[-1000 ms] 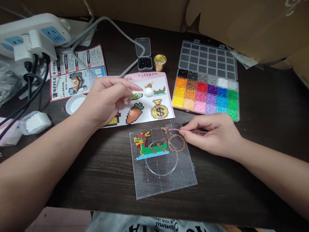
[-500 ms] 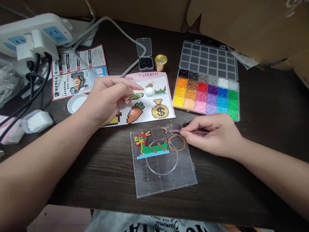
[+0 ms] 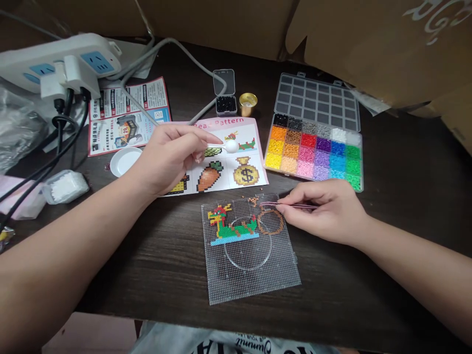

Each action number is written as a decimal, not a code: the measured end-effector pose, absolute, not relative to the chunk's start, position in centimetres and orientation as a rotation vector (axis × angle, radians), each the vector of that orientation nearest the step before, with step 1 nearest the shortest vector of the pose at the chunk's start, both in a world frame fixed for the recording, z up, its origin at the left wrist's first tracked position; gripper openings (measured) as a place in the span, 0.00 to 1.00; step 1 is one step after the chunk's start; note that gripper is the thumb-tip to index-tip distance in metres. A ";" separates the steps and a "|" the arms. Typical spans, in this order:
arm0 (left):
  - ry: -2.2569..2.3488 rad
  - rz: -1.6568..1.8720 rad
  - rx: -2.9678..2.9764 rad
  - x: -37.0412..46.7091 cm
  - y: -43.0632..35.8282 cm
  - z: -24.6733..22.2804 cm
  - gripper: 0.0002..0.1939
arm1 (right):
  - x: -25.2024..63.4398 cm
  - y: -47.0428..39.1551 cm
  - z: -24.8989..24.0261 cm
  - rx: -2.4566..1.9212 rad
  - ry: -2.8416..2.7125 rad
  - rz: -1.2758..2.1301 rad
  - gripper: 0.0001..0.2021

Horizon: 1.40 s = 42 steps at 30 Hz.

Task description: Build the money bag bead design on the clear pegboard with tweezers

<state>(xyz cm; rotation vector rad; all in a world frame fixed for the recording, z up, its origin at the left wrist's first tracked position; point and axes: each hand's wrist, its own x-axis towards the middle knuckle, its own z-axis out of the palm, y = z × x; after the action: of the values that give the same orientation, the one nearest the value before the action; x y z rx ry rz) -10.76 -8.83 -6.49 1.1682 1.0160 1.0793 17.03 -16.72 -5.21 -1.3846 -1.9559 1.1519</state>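
Observation:
My left hand (image 3: 179,155) is closed around the handle of a small white spoon (image 3: 231,146), held above the bead pattern sheet (image 3: 241,166). Pinched in my right hand (image 3: 320,209) is a pair of pinkish tweezers (image 3: 271,203), its tips over the top right of the clear pegboard (image 3: 250,282). On the board sits a green, red and yellow dragon boat of beads (image 3: 236,228) above a light blue bead strip. To its right is a ring of brown beads (image 3: 270,222). Loose brown beads (image 3: 253,201) lie by the tweezer tips; whether the tips grip a bead I cannot tell.
An open bead case (image 3: 313,152) with many colours stands back right. Behind the sheet are a small box of black beads (image 3: 225,104) and a gold cup (image 3: 248,104). At left are a power strip (image 3: 33,59), a white lid (image 3: 125,162) and a tub of white beads (image 3: 67,187).
The camera view has shifted slightly, moving the background a little down. Both hands keep their grips; the tweezer tips stay near the loose brown beads at the board's top edge.

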 end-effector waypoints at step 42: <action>0.978 0.987 1.151 -11.2 -8.7 -5.6 0.11 | 17.0 -16.8 -5.8 -1.442 -1.962 1.147 0.06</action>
<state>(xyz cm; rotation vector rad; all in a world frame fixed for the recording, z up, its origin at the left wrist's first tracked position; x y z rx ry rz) -11.20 -8.69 -5.64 1.1505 0.9777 0.9866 17.05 -16.77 -5.84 -1.4424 -1.9618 1.1470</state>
